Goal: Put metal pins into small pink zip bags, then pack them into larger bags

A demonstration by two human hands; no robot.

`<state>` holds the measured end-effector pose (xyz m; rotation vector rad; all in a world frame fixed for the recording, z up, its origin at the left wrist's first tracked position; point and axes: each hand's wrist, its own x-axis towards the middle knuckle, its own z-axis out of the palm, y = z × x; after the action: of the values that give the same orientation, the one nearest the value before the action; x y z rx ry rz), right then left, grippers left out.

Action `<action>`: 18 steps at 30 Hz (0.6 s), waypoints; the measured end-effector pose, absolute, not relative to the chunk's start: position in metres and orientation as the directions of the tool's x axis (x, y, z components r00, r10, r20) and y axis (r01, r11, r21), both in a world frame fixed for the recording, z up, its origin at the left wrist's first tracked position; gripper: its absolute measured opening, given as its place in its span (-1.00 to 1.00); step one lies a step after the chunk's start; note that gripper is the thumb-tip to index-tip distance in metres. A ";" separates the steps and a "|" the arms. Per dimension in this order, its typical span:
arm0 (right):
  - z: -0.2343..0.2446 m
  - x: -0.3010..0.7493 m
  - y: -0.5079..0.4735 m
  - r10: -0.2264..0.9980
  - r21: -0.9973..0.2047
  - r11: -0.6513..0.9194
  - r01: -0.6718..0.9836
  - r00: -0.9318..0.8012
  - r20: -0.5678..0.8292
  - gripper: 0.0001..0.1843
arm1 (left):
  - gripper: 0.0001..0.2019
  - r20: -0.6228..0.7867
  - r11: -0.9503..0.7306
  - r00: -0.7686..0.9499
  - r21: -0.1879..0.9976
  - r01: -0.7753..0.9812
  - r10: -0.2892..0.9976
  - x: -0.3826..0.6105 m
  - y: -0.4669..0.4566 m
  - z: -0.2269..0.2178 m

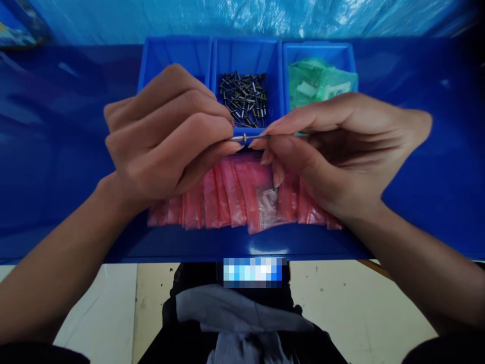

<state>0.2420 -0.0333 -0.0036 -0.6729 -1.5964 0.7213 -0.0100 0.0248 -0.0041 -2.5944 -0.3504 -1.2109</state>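
Between my two hands is a blind rivet (244, 138), held level above the front of the middle bin. My left hand (166, 134) pinches its thicker body end between thumb and curled fingers. The thin pin on the other side lies between the thumb and forefinger of my right hand (333, 151). Several similar rivets (244, 98) lie heaped in the middle blue bin (248, 48). Below my hands, pink-striped zip bags (227, 197) overlap in a row on the blue table, one with a clear part showing small whitish pieces (269, 199).
The right blue bin (318, 48) holds green plastic bags (320, 78) with white pieces inside. A left blue bin (176, 50) is partly hidden by my left hand. Blue sheeting (246, 17) hangs behind. The table's front edge (151, 260) is near my lap.
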 end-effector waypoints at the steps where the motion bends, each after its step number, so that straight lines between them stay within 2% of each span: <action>1: -0.004 0.242 -0.033 0.759 -0.764 0.645 0.029 -0.143 0.635 -0.69 | -0.85 0.776 -0.942 0.624 -0.138 0.305 0.088 -0.010 0.026 -0.004; 5: -0.004 0.243 -0.032 0.768 -0.770 0.636 0.054 -0.139 0.625 -0.72 | -0.81 0.751 -0.922 0.629 -0.074 0.379 0.198 -0.009 0.027 -0.003; 6: -0.004 0.242 -0.032 0.769 -0.769 0.636 0.058 -0.134 0.626 -0.73 | -0.84 0.770 -0.923 0.619 -0.111 0.370 0.156 -0.008 0.026 -0.003; 8: -0.003 0.241 -0.034 0.778 -0.777 0.626 0.068 -0.123 0.616 -0.73 | -0.76 0.804 -0.925 0.593 -0.184 0.333 0.054 -0.007 0.024 -0.002; 9: -0.002 0.241 -0.035 0.786 -0.785 0.616 0.069 -0.115 0.607 -0.72 | -0.74 0.805 -0.925 0.589 -0.169 0.339 0.068 -0.007 0.021 -0.001; 12: 0.001 0.240 -0.038 0.792 -0.793 0.608 0.031 -0.102 0.603 -0.69 | -0.87 0.739 -0.907 0.611 0.000 0.422 0.284 -0.006 0.011 0.003; 15: 0.003 0.239 -0.038 0.773 -0.776 0.630 0.042 -0.131 0.621 -0.65 | -0.93 0.757 -0.929 0.617 -0.036 0.369 0.216 -0.006 0.006 0.005; 16: 0.003 0.240 -0.037 0.769 -0.770 0.635 0.060 -0.143 0.623 -0.64 | -0.89 0.765 -0.938 0.616 -0.044 0.345 0.191 -0.005 0.005 0.005; 18: 0.003 0.240 -0.037 0.763 -0.762 0.643 0.083 -0.155 0.627 -0.65 | -0.85 0.760 -0.940 0.612 -0.006 0.342 0.218 -0.005 0.006 0.005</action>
<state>0.2403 -0.0371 0.0035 -0.7075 -1.6394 0.6925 -0.0048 0.0056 0.0051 -2.6837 -0.4694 -1.2344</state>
